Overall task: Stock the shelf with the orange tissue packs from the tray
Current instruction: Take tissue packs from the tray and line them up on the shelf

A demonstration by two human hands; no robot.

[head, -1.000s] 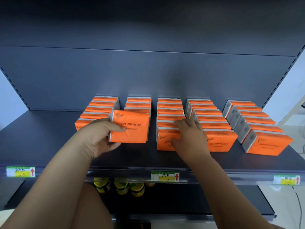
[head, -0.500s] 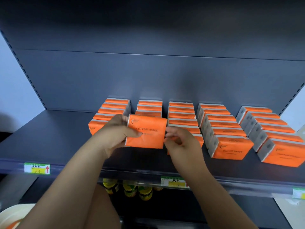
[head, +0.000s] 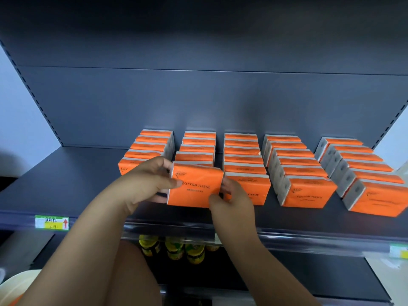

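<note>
An orange tissue pack (head: pixel 196 186) marked COTTON TISSUE stands at the front of the second row from the left on the dark shelf (head: pixel 66 186). My left hand (head: pixel 143 184) grips its left end, thumb across the front. My right hand (head: pixel 231 199) holds its right end with fingertips on the front and side. Several rows of orange packs (head: pixel 295 164) run from the shelf's front to its back panel. A pale tray rim (head: pixel 15 286) shows at the bottom left corner.
Price labels (head: pixel 51 222) sit on the shelf's front rail. Yellow-capped bottles (head: pixel 176 250) stand on the lower shelf beneath my arms. Bare shelf surface lies left of the rows. The back panel (head: pixel 198 102) rises behind the packs.
My right hand left the third row's front pack and came over to the right end of the pack in my left hand. The view shifted left.
</note>
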